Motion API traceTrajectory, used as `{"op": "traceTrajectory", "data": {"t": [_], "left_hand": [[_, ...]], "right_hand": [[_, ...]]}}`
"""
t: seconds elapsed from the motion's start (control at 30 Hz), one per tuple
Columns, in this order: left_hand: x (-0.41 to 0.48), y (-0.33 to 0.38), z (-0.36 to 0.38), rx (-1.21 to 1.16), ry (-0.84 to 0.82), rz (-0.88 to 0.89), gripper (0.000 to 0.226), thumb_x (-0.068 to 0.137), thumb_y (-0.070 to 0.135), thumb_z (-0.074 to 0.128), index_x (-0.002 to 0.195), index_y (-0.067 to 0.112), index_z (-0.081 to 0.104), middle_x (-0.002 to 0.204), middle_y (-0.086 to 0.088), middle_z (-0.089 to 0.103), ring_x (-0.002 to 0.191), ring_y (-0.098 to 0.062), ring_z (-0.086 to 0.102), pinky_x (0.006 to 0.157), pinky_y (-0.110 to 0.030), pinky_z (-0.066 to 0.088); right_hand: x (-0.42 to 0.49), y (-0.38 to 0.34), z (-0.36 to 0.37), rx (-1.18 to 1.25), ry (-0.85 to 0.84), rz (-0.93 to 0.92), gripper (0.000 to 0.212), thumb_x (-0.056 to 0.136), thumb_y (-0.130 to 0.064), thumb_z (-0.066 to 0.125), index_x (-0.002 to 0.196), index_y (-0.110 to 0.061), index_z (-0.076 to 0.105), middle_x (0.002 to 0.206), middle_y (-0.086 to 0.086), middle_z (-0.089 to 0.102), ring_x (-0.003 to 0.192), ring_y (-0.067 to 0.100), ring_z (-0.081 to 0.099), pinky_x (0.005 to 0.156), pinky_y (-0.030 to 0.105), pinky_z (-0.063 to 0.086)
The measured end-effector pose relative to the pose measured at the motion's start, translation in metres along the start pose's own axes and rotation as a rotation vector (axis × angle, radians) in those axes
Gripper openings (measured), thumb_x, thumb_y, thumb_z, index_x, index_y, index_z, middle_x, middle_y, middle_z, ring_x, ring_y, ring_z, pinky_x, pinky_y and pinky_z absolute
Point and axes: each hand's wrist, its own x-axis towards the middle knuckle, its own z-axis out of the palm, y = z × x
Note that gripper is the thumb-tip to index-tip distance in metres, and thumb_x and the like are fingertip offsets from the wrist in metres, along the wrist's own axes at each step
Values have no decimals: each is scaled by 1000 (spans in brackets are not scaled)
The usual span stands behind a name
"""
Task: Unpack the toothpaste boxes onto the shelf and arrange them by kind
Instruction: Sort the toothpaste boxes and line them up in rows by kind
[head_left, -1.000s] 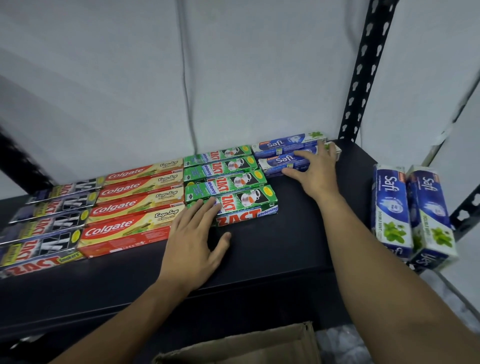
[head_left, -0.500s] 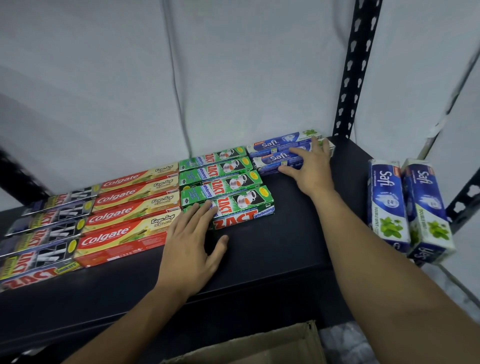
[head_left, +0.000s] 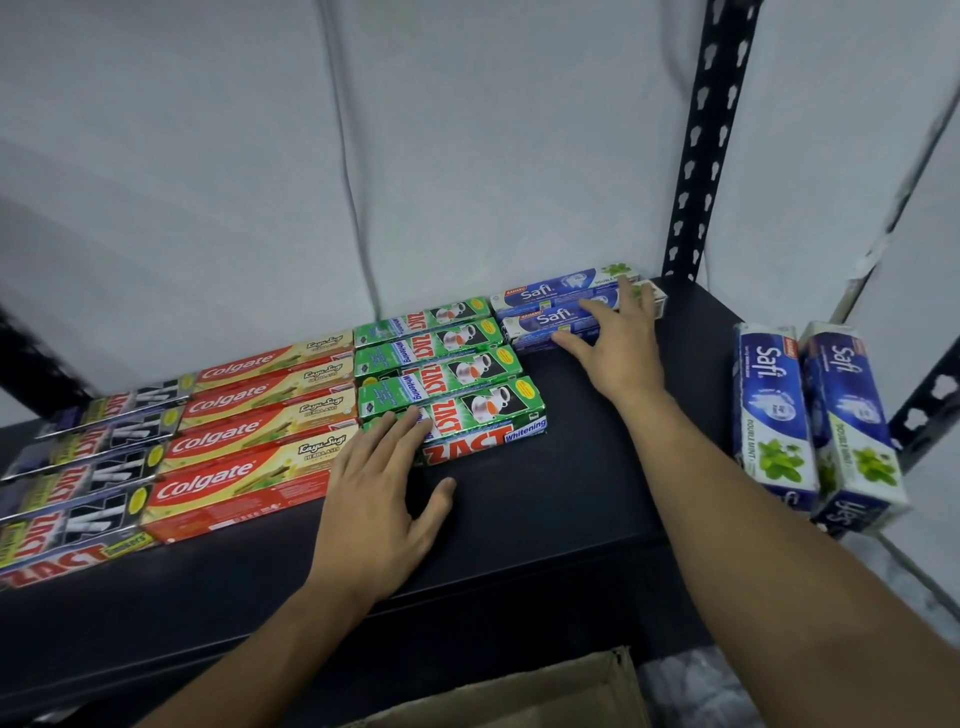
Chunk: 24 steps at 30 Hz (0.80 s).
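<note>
Four glossy oblong green cartons (head_left: 447, 371)

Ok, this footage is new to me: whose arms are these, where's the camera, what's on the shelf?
No machine: a person's bare arms, filmed by a camera on their head, looking down. The left hand lies flat, fingertips on the front green Zact box. The right hand rests straight fingers on the blue Safi boxes at the back. Neither grips anything. The black shelf also holds black Zact boxes and Colgate boxes in rows. Two more Safi boxes lie far right; a cardboard box sits below.
</note>
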Motion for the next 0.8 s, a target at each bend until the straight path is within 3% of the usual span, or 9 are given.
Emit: {"op": "traceTrajectory", "data": {"t": [0.53,0.8], "left_hand": [[0,-1,1,10,-5,2,68,95,65,36,152,29,39,159,14,34,150,-7,20,124,-37,14],[1,0,0,33,-10,-2,69,94,65,36,152,27,40,159,12,35,150,-9,22,124,-36,13]], "right_hand": [[1,-1,0,44,-57,16,67,88,-54,66,143,-20,52,165,10,12,153,30,-7,121,49,18],[-13,-5,-4,-40,-30,-16,69,90,-58,60,146,-19,47,164,10,17,153,32,0,122,51,16]]}}
